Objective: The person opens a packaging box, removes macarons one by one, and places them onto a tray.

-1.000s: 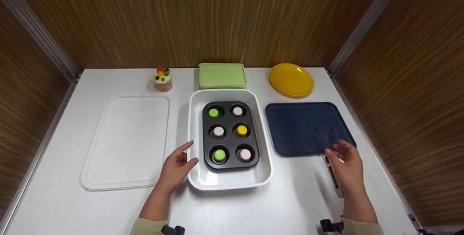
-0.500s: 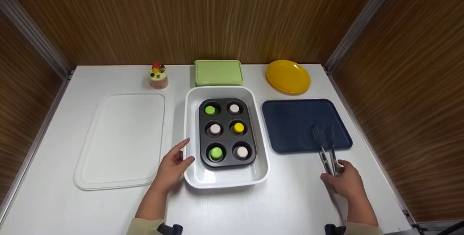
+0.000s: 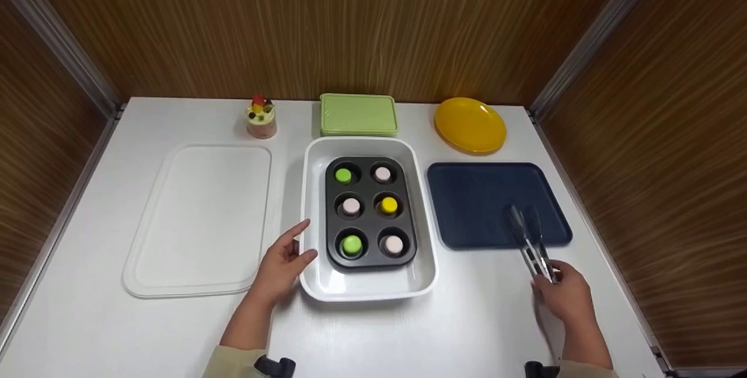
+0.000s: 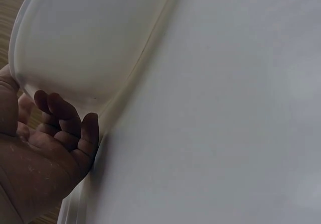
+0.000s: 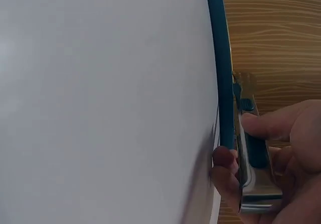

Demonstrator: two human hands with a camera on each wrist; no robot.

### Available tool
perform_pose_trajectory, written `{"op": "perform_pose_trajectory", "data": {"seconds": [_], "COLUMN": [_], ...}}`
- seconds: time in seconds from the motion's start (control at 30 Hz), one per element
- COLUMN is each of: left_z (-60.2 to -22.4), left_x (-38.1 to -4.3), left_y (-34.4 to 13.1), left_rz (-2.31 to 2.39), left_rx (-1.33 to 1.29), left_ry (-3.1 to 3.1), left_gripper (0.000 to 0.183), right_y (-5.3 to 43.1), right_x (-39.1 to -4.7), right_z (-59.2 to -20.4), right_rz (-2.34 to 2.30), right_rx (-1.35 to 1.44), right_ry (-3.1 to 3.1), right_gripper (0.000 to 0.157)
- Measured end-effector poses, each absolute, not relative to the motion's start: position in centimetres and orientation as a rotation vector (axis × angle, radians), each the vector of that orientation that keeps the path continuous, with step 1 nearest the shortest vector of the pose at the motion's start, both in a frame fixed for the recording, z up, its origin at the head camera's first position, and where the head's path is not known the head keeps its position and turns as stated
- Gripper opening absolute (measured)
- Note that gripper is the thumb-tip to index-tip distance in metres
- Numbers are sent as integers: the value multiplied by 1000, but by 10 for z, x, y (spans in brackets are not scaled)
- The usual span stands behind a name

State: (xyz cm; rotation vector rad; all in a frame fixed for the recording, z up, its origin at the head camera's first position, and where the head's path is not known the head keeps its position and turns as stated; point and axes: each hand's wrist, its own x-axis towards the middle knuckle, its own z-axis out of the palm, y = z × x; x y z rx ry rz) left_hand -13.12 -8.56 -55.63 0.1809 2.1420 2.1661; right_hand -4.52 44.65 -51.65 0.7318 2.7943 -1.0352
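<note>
My left hand (image 3: pixel 280 267) holds the left rim of a white deep tray (image 3: pixel 373 290), its thumb over the edge. Curled fingers (image 4: pixel 89 128) lie against the outer wall in the left wrist view. Inside the tray sits a dark muffin pan (image 3: pixel 370 223), with small green, pale pink and yellow round pieces in its cups. On the right, my right hand (image 3: pixel 566 293) grips metal tongs (image 3: pixel 532 249) near the handle end. Their two arms stand apart, and their tips are over a navy tray (image 3: pixel 473 203). The thumb presses a dark grip panel on the tongs (image 5: pixel 257 148).
A white flat lid-like panel (image 3: pixel 204 220) lies left of the deep tray. Along the back stand a dessert cup (image 3: pixel 261 120), a green lidded box (image 3: pixel 358 114) and a yellow plate (image 3: pixel 470 125). Wood-patterned walls (image 3: pixel 373 28) enclose the white table (image 3: pixel 408 343).
My right hand has come down onto the tongs and taken hold of their handle, which it has shifted slightly. The left hand has stayed at the white tray's rim.
</note>
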Motion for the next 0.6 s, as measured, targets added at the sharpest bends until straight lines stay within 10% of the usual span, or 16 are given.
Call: {"op": "perform_pose_trajectory", "data": {"seconds": [0.6], "left_z": [-559], "left_x": [-131], "left_y": [-86], "left_rz": [2149], "left_rx": [169], "left_ry": [2152], "left_gripper": [62], "right_y": [384], "right_x": [-61], "right_z": [-483], "right_rz": [-1106], "right_rx": [495], "right_ry": [3198], "right_gripper": [43]}}
